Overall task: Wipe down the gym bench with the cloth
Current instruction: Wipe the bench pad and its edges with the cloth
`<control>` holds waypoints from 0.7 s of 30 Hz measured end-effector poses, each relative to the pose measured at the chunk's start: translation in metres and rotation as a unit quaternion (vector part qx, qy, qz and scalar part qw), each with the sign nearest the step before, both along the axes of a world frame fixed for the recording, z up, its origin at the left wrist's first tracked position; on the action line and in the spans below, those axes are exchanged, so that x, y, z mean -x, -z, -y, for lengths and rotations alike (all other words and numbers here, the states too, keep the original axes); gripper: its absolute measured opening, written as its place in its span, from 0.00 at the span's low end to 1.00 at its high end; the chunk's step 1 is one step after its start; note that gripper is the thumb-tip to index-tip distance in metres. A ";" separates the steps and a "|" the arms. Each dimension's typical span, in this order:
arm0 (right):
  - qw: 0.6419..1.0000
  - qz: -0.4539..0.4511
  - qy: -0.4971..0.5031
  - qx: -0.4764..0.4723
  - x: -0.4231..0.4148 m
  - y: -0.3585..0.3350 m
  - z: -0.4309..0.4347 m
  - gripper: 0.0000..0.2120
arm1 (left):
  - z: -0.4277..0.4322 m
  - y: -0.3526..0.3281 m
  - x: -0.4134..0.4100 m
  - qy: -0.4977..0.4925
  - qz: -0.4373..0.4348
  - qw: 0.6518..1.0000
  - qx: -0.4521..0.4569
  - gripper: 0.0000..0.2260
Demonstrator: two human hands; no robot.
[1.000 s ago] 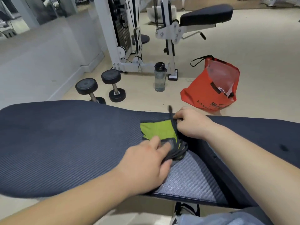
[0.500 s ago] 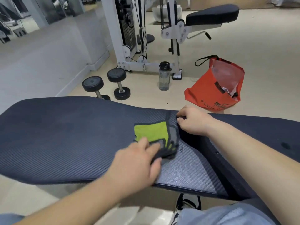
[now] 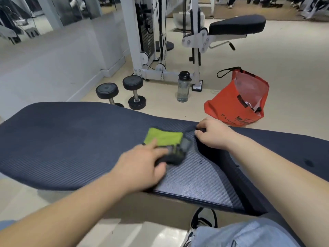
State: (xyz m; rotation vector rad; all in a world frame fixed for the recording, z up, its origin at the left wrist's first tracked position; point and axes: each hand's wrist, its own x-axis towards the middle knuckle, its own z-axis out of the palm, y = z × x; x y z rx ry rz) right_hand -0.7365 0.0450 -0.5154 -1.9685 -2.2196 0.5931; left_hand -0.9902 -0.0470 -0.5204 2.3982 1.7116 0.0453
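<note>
The dark blue ribbed gym bench (image 3: 58, 145) stretches across the view. On it lies a lime-green and dark grey cloth (image 3: 164, 138), folded into a wad. My left hand (image 3: 140, 166) grips the cloth's near grey end with curled fingers, the index finger lying on the green part. My right hand (image 3: 211, 135) sits at the bench's far edge, by the seam between the two pads, with its fingers curled over a dark edge there. A lighter, shinier patch of pad (image 3: 195, 180) shows just right of the cloth.
Beyond the bench on the floor stand two black dumbbells (image 3: 122, 91), a clear water bottle (image 3: 183, 87) and an open orange bag (image 3: 240, 102). A white cable machine (image 3: 160, 36) with a padded seat is behind them. My knee and shoe (image 3: 201, 221) are below the bench.
My left hand has slid the cloth leftward along the bench. The right hand has stayed at the far edge by the seam. The view has shifted slightly.
</note>
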 end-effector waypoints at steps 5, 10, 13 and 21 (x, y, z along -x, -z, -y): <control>1.000 0.007 -0.012 0.003 -0.002 0.000 0.001 0.15 | -0.005 0.012 -0.010 -0.144 0.013 0.989 -0.022 0.22; 1.000 0.012 -0.002 -0.001 0.002 -0.003 0.002 0.14 | 0.044 0.008 -0.003 0.044 0.060 0.997 -0.025 0.25; 1.000 -0.011 0.003 -0.002 0.003 -0.005 0.005 0.13 | 0.009 0.011 0.019 -0.073 0.046 0.996 -0.032 0.25; 0.989 -0.086 0.098 -0.064 -0.031 -0.024 0.006 0.16 | 0.050 0.009 -0.047 -0.019 0.012 0.999 -0.040 0.23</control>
